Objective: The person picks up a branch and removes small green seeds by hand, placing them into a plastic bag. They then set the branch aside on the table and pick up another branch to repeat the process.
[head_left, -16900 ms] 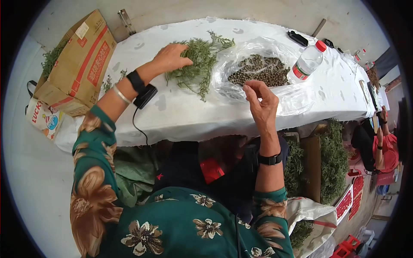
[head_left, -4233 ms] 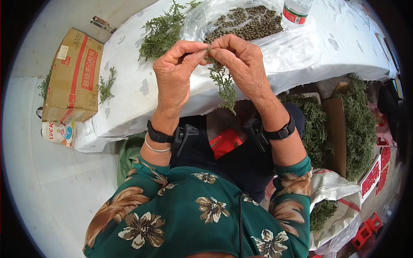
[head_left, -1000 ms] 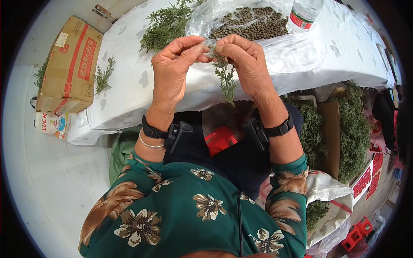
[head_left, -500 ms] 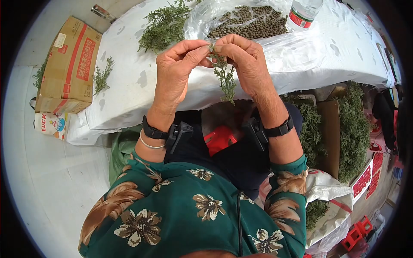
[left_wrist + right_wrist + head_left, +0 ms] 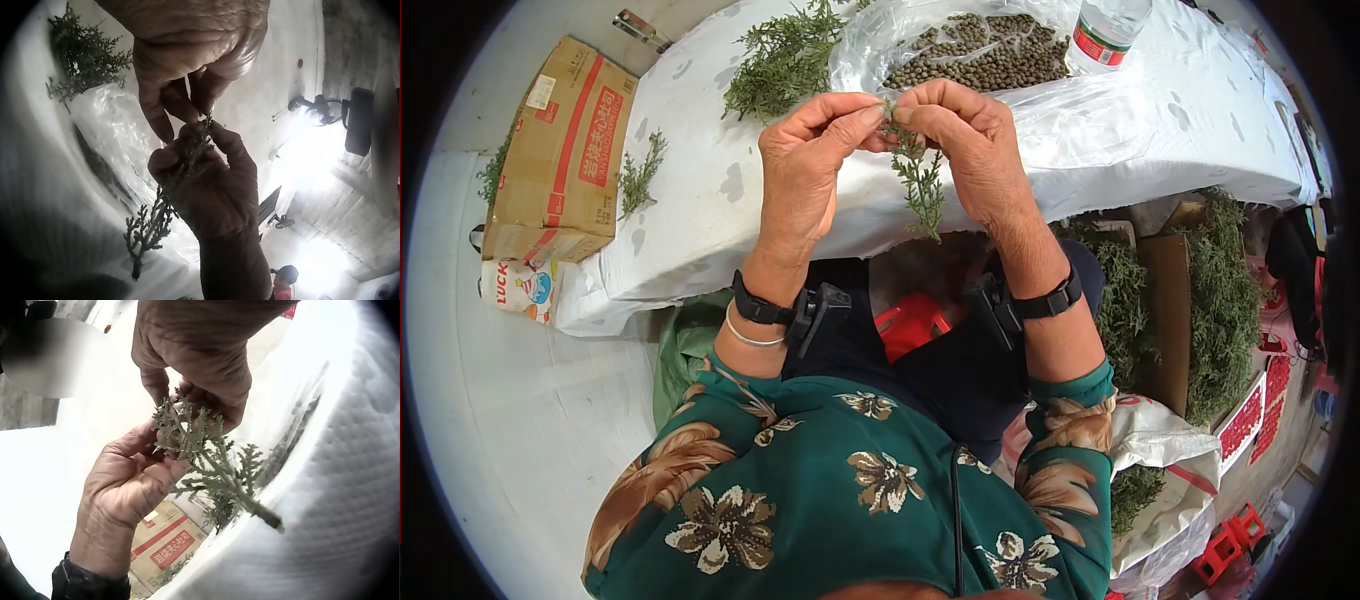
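Note:
Both hands meet over the table's front edge at a green scale-leaved sprig (image 5: 922,190). My right hand (image 5: 972,150) pinches it near its upper end, so the leafy, thicker cut end hangs down below the fingers. At the sprig's tip, the thumb and fingertips of my left hand (image 5: 805,165) pinch close against the right fingers. The right wrist view shows the cut stem end (image 5: 269,519) pointing away from both hands. Behind them lies a clear plastic bag (image 5: 1090,115) holding many small round brown-green seeds (image 5: 980,60).
A heap of similar sprigs (image 5: 785,65) lies left of the bag, and a loose sprig (image 5: 640,175) by the cardboard box (image 5: 565,150). A plastic bottle (image 5: 1105,40) stands right of the bag. More greenery (image 5: 1225,310) fills boxes below the table at right.
Earlier the left hand was at the sprig heap and the right hand near the bag; both then came together on a sprig. Since a second ago, the left fingertips have closed in to the sprig's tip.

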